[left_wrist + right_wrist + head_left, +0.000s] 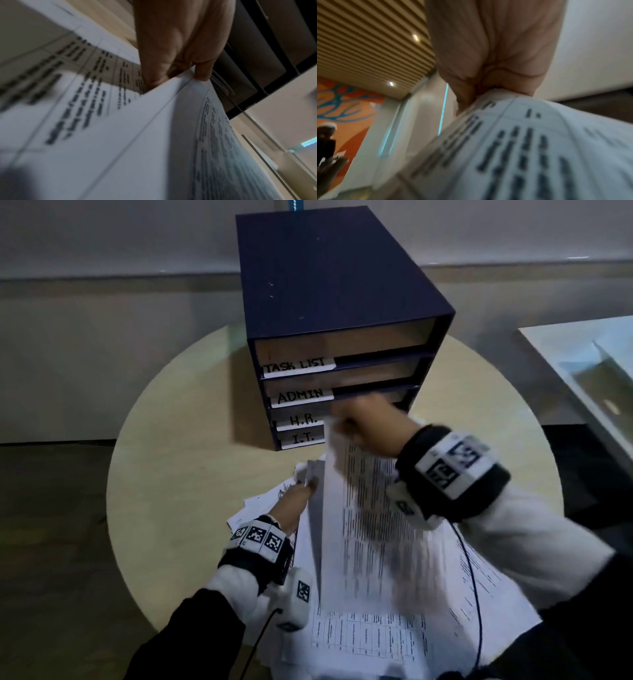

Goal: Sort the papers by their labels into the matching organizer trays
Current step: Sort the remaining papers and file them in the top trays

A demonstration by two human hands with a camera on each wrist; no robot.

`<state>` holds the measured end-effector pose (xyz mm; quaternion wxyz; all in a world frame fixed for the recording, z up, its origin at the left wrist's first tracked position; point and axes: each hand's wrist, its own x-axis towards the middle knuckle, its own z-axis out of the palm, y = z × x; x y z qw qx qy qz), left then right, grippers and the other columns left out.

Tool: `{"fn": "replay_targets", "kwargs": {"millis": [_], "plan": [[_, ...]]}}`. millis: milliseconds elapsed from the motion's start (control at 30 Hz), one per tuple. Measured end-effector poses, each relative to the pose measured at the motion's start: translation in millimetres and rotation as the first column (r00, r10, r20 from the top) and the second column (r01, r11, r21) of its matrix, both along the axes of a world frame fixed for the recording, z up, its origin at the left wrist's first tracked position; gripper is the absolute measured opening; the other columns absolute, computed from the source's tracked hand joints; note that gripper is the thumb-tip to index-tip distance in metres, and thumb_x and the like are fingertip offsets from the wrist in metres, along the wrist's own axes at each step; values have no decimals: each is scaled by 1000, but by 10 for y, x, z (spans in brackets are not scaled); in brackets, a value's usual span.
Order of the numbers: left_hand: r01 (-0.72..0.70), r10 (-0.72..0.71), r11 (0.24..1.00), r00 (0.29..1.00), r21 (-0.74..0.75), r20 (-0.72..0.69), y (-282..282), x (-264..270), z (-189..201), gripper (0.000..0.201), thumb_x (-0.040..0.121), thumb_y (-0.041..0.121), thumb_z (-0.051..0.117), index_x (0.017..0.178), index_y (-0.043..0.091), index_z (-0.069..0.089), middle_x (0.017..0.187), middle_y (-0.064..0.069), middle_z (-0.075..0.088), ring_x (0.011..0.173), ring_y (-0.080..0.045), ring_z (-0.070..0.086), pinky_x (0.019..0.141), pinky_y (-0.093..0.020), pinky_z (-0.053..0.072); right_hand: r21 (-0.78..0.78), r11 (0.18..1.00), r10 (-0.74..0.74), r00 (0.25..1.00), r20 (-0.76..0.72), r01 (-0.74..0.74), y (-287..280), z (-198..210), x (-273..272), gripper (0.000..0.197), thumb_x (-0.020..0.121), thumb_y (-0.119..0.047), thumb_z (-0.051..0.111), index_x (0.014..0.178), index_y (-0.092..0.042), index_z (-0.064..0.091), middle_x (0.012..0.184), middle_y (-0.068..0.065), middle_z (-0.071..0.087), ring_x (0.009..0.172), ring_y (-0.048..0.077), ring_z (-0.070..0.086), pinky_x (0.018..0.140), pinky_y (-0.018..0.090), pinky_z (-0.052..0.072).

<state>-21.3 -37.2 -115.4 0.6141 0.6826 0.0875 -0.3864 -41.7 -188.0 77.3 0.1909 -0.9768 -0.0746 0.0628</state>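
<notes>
- Right now the right hand (pixel 363 422) pinches the top edge of a white printed sheet (pixel 373 522), just before the dark blue four-tray organizer (pixel 339 344) at the round table's (pixel 171 440) far edge.
- The sheet's long axis runs from the organizer's lower trays back toward the person.
- The left hand (pixel 291 505), farther from the trays, pinches other loose white papers (pixel 370 635) over the near edge.

Right hand (pixel 489 54) pinching printed paper (pixel 522 148)

White sleeves (pixel 534 529), black wristbands (pixel 452 474) bearing square-patterned markers

Head camera looks down, forward over round beige wooden table (pixel 178 481). Both wrist cameras sit very close, looking up along palms; blurred white printed sheets (pixel 137 135) are probably the shared part.
</notes>
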Motion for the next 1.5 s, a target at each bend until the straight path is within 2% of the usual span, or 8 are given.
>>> {"fn": "replay_targets", "kwargs": {"millis": [133, 333, 733, 900, 1100, 1300, 1400, 1500], "plan": [[-47, 43, 995, 998, -90, -41, 151, -11, -196, 95, 67, 65, 63, 143, 15, 37, 151, -8, 35, 139, -28, 32, 114, -51, 26, 125, 977, -148, 972, -180, 172, 39, -648, -86, 17, 88, -3, 53, 104, -4, 59, 105, 15, 64, 98, 27, 56, 74, 25, 38], [-152, 151, 986, 988, -64, -20, 169, -91, 138, 29, 94, 15, 53, 115, -3, 61, 122, -21, 61, 117, -36, 56, 104, -53, 39, 158, 960, -135, 879, -458, 229, -98, -941, -250, 29, 80, -2, 63, 107, -12, 56, 93, 4, 54, 89, 20, 53, 69, 20, 44], [-18, 30, 997, 987, -78, 158, 23, -53, 95, 46, 70, 30, 73, 113, 16, 64, 113, -9, 69, 109, -28, 63, 101, -50, 44, 307, 842, -370, 889, -268, 443, -125, -1021, -152, 19, 74, 2, 64, 90, -9, 65, 85, 8, 64, 83, 21, 58, 70, 19, 48], [-88, 90, 996, 985, -21, 145, 38, -41, 86, 27, 90, 21, 59, 117, 15, 62, 121, -7, 64, 115, -26, 58, 105, -50, 40, -16, 907, -408, 870, -276, 420, -312, -1071, -268, 22, 82, -11, 62, 102, -19, 62, 104, 7, 63, 108, 25, 52, 93, 36, 31], [-168, 169, 986, 983, -16, 69, 33, 16, 109, 50, 95, 35, 49, 136, 7, 46, 139, -3, 48, 134, -22, 39, 114, -43, 27, 134, 951, -268, 958, -107, 280, -370, -1264, -510, 5, 79, -2, 64, 75, -2, 68, 86, 12, 64, 91, 28, 57, 84, 36, 37], [-169, 150, 980, 974, -102, -167, 152, 163, -378, 109, 52, 86, 58, 140, 25, 41, 149, -6, 38, 138, -27, 35, 113, -54, 25, 186, 935, -296, 954, -56, 301, -335, -1436, -525, 4, 78, 1, 64, 79, 1, 68, 87, 7, 56, 93, 30, 54, 85, 42, 43], [-144, 109, 971, 977, -190, -181, 105, 41, 220, 54, 92, 52, 45, 131, 15, 54, 124, -14, 62, 114, -31, 58, 102, -50, 42, 188, 932, -317, 948, 18, 308, -355, -1479, -520, 13, 73, -7, 73, 84, -2, 70, 125, 10, 53, 112, 31, 49, 91, 43, 39], [-69, 51, 979, 994, -190, -95, 83, 4, 277, 31, 92, 18, 55, 116, -1, 60, 102, -17, 67, 91, -30, 63, 84, -39, 52, 170, 949, -283, 955, 91, 265, -358, -1472, -540, 17, 64, -8, 80, 78, -7, 71, 140, 6, 47, 125, 29, 43, 93, 46, 32]]}}
